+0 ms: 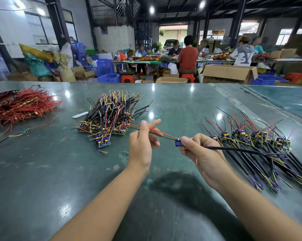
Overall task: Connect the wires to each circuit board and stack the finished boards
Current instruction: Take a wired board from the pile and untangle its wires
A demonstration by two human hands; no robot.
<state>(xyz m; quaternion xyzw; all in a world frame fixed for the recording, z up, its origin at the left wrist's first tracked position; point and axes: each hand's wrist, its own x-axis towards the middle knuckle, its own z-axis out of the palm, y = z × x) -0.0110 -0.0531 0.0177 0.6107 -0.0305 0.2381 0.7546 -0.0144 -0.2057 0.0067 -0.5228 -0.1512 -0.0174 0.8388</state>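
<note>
My right hand pinches a small circuit board with blue parts, held above the green table. A thick black cable trails from the board to the right. My left hand grips the board's thin red and black wires, index finger stretched out past them. A stack of boards with black, yellow and purple wires lies left of my hands. A row of boards with red and black leads lies to the right.
A heap of red wires with brass terminals sits at the far left. One loose board and a white paper slip lie near it. Beyond the table's far edge are cardboard boxes, blue crates and several seated people.
</note>
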